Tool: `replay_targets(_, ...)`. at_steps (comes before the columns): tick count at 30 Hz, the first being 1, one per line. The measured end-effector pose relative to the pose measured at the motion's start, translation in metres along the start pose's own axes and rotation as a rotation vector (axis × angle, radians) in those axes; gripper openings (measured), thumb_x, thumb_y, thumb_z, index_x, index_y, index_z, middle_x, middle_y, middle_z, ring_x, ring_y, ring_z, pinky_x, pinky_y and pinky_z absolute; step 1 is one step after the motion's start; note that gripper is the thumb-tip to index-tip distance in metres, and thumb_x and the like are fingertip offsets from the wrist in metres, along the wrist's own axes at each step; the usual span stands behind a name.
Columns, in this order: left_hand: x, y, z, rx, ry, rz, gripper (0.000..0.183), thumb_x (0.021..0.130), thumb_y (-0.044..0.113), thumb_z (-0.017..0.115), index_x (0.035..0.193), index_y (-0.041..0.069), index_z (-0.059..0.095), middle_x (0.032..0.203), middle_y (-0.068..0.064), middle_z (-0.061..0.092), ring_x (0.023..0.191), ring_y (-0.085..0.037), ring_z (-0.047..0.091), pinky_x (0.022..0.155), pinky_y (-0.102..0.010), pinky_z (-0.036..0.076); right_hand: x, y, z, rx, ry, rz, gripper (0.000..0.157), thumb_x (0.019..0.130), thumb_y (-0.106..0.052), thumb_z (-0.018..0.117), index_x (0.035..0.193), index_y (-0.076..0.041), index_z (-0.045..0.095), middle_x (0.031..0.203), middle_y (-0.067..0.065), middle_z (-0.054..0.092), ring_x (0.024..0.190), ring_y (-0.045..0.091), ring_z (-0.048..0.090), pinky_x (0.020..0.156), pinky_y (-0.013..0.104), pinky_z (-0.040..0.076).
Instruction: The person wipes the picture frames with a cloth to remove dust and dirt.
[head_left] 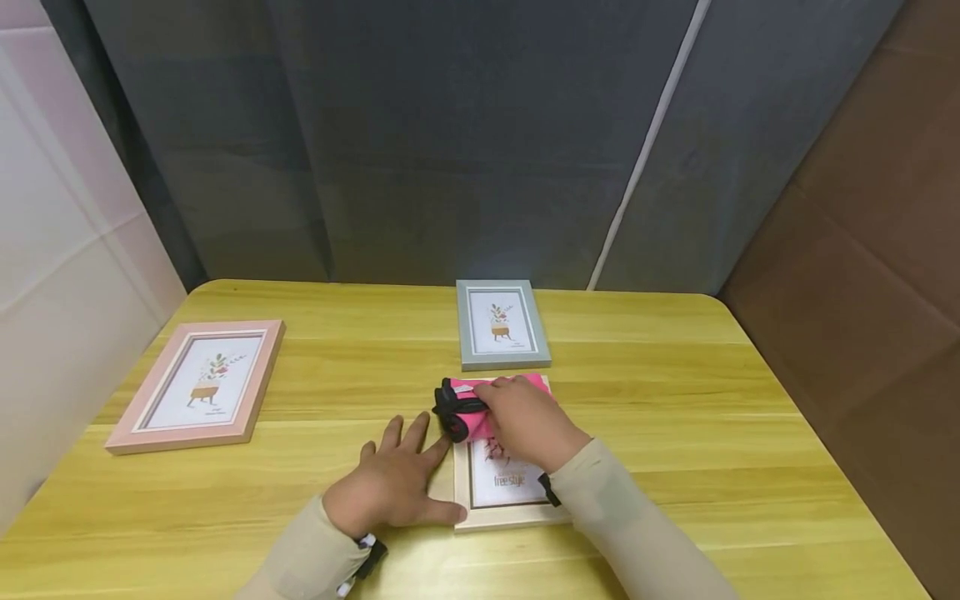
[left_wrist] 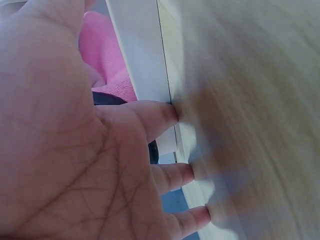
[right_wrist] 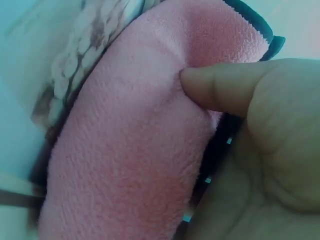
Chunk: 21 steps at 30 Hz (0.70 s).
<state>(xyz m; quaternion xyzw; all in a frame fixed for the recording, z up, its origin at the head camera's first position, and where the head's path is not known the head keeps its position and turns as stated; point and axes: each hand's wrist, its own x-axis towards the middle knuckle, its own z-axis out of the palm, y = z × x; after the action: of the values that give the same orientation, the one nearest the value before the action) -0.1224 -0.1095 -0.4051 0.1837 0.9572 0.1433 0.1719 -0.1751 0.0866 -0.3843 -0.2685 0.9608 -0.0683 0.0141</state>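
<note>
My right hand (head_left: 525,425) grips a pink fuzzy cleaning pad (right_wrist: 125,145) with a black handle (head_left: 453,408). In the right wrist view its thumb (right_wrist: 215,87) presses into the plush; the other fingers are hidden behind. The pad lies over the upper part of a cream picture frame (head_left: 462,492), across a print with flowers and lettering. Flat beside the frame's left side, my left hand (head_left: 390,487) has its fingers spread on the table, the thumb touching the lower left corner. The left wrist view shows the fingertips (left_wrist: 185,172) against the wood.
Behind the cream frame a grey-blue picture frame (head_left: 468,361) lies near the table's back edge. Another picture frame, a pink one (head_left: 258,383), lies at the left. The wooden table (head_left: 712,467) is bounded by a dark curtain (head_left: 450,150) at the back and a brown one (head_left: 862,250) at right.
</note>
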Motion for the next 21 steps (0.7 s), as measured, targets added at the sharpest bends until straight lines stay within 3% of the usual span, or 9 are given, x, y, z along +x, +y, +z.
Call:
replay_targets(3, 0.0, 0.0, 0.0, 0.002, -0.004, -0.001, 0.102, 0.071, 0.073, 0.071, 0.15, 0.014, 0.046, 0.157, -0.027, 0.024, 0.14, -0.057, 0.018, 0.098, -0.078, 0.025, -0.001, 0.0, 0.002, -0.023, -0.003, -0.011, 0.033, 0.092, -0.012, 0.068, 0.126, -0.012, 0.067, 0.107, 0.006, 0.071, 0.099, 0.025, 0.065, 0.092, 0.037, 0.051)
replay_targets(8, 0.001, 0.001, 0.0, 0.009, -0.003, -0.014, 0.1, 0.07, 0.074, 0.071, 0.146, 0.011, 0.051, 0.157, -0.026, 0.025, 0.14, -0.056, 0.019, 0.098, -0.078, 0.024, -0.018, -0.003, 0.002, -0.067, -0.02, -0.1, 0.025, 0.09, -0.014, 0.072, 0.115, -0.011, 0.069, 0.097, 0.003, 0.07, 0.091, 0.022, 0.064, 0.087, 0.035, 0.052)
replay_targets(13, 0.001, 0.002, 0.001, -0.005, 0.011, -0.023, 0.102, 0.067, 0.072, 0.075, 0.146, 0.013, 0.052, 0.157, -0.025, 0.027, 0.14, -0.054, 0.02, 0.099, -0.077, 0.025, -0.044, -0.008, -0.005, -0.024, -0.082, -0.221, 0.011, 0.087, -0.01, 0.07, 0.097, -0.013, 0.067, 0.081, -0.004, 0.063, 0.079, 0.015, 0.06, 0.078, 0.031, 0.051)
replay_targets(16, 0.0, 0.002, 0.002, 0.004, 0.015, -0.022, 0.105, 0.064, 0.071, 0.078, 0.148, 0.016, 0.048, 0.157, -0.024, 0.028, 0.14, -0.054, 0.021, 0.1, -0.075, 0.026, -0.055, -0.01, -0.009, 0.0, -0.106, -0.273, 0.011, 0.084, -0.008, 0.07, 0.09, -0.015, 0.064, 0.074, -0.009, 0.057, 0.071, 0.011, 0.054, 0.072, 0.028, 0.048)
replay_targets(21, 0.0, 0.002, 0.001, -0.001, 0.023, -0.017, 0.105, 0.064, 0.069, 0.079, 0.148, 0.015, 0.049, 0.156, -0.024, 0.028, 0.139, -0.054, 0.022, 0.1, -0.075, 0.026, -0.058, -0.013, -0.006, 0.024, -0.071, -0.256, 0.014, 0.085, -0.007, 0.068, 0.096, -0.016, 0.066, 0.083, -0.007, 0.063, 0.076, 0.011, 0.058, 0.074, 0.029, 0.05)
